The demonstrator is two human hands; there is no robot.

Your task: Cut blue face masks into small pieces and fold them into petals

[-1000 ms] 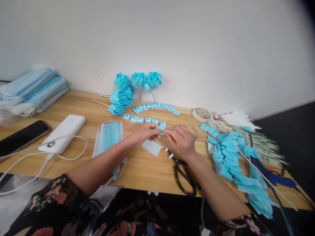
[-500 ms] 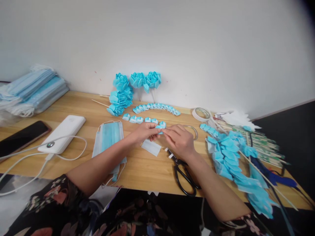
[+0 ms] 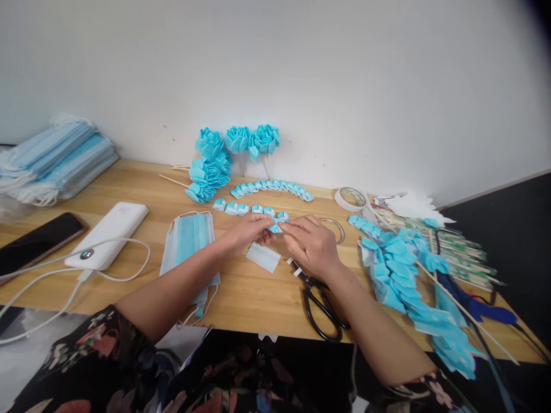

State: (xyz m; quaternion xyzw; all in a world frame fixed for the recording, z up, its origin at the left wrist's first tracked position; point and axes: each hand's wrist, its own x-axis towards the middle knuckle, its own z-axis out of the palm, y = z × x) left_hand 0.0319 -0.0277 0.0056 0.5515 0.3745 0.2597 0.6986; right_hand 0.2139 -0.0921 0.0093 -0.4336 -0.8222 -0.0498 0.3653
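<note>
Between my two hands is a small folded piece of blue mask fabric (image 3: pixel 274 228). My left hand (image 3: pixel 251 230) pinches its left side with thumb and fingers. The fingers of my right hand (image 3: pixel 313 244) are closed on its right side. Just beyond the hands lies a row of folded blue petals (image 3: pixel 243 210). A pale rectangle of fabric (image 3: pixel 263 256) rests on the table below the left hand. Black-handled scissors (image 3: pixel 321 304) lie under the right wrist, white bits of tape on their blades. Face masks (image 3: pixel 193 236) lie beneath the left forearm.
Blue fabric flowers (image 3: pixel 210 166) and a curved petal row (image 3: pixel 271 185) are at the back. Tape rolls (image 3: pixel 350 199), blue fabric strips (image 3: pixel 396 269) and a blue-handled tool (image 3: pixel 491 312) lie right. Left are a mask stack (image 3: pixel 60 158), white power bank (image 3: pixel 109 235) and phone (image 3: pixel 38 246).
My right fingers have shifted slightly over the folded fabric, now lying flatter against it. Both hands stay in about the same place, and the view has moved a little.
</note>
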